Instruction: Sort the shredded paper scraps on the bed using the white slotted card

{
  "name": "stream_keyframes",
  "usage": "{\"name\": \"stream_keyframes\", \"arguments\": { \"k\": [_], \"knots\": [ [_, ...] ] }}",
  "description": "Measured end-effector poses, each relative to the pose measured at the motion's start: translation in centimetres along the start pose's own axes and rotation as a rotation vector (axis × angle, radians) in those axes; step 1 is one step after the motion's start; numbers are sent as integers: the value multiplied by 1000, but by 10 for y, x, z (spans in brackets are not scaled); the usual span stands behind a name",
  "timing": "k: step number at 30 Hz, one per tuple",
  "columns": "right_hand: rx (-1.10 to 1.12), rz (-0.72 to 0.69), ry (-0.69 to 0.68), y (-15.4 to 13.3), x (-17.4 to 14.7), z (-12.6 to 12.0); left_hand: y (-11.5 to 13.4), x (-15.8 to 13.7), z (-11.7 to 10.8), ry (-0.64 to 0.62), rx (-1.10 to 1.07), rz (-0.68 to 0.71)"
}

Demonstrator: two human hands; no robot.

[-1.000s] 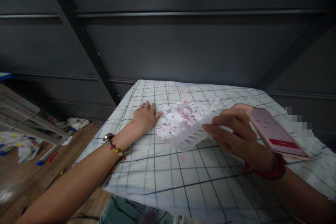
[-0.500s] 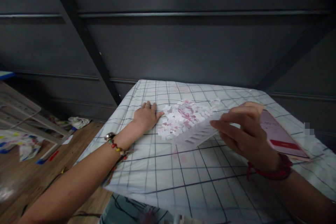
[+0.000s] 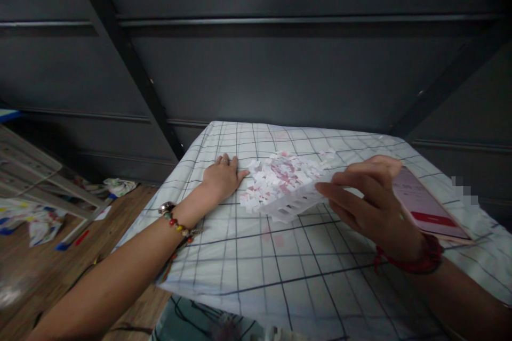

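My right hand [image 3: 366,197] pinches the right end of a translucent white plastic piece with a row of slots [image 3: 294,201]. That slotted piece is tilted, its far end against the near side of a heap of small torn paper scraps [image 3: 280,173], white with pink-red marks. Flat on the checked cloth, just left of the heap, lies my left hand [image 3: 222,177], fingers stretched out and holding nothing. Its thumb tip is close to the scraps. Exactly what kind of tool the slotted piece is, I cannot tell.
A white cloth with dark grid lines [image 3: 256,256] covers the table. To the right lies a phone or tablet [image 3: 426,205] with a lit pinkish screen. A dark panelled wall [image 3: 272,74] stands behind. On the left are a white rack [image 3: 48,170] and litter on the wooden floor.
My right hand has moved slightly left with the slotted plastic piece, which presses closer along the near edge of the paper scraps. My left hand stays in place.
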State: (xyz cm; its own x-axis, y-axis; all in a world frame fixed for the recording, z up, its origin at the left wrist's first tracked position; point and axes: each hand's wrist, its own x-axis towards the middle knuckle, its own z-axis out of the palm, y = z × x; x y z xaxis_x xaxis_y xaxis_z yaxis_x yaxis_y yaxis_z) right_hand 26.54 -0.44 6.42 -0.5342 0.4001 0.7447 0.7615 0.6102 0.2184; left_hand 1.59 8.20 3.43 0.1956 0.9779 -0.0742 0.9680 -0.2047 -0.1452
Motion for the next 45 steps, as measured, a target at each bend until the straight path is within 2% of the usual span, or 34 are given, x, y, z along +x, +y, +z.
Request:
{"name": "stream_keyframes", "arguments": {
  "k": [6, 14, 22, 28, 33, 45],
  "knots": [
    [26, -136, 140, 0, 5, 2, -1, 0, 3, 33, -18, 7],
    [10, -125, 97, 1, 5, -1, -1, 0, 2, 16, -36, 2],
    [-60, -107, 136, 0, 6, 0, 0, 0, 0, -3, -25, -3],
    [-25, -138, 156, -1, 6, 1, -1, 0, 1, 4, -22, 6],
    [-63, -79, 182, 5, 4, 3, -2, 1, 3, 28, -30, 16],
    [-47, -84, 169, 5, 3, 0, -1, 0, 1, 12, -18, 5]
  ]
}}
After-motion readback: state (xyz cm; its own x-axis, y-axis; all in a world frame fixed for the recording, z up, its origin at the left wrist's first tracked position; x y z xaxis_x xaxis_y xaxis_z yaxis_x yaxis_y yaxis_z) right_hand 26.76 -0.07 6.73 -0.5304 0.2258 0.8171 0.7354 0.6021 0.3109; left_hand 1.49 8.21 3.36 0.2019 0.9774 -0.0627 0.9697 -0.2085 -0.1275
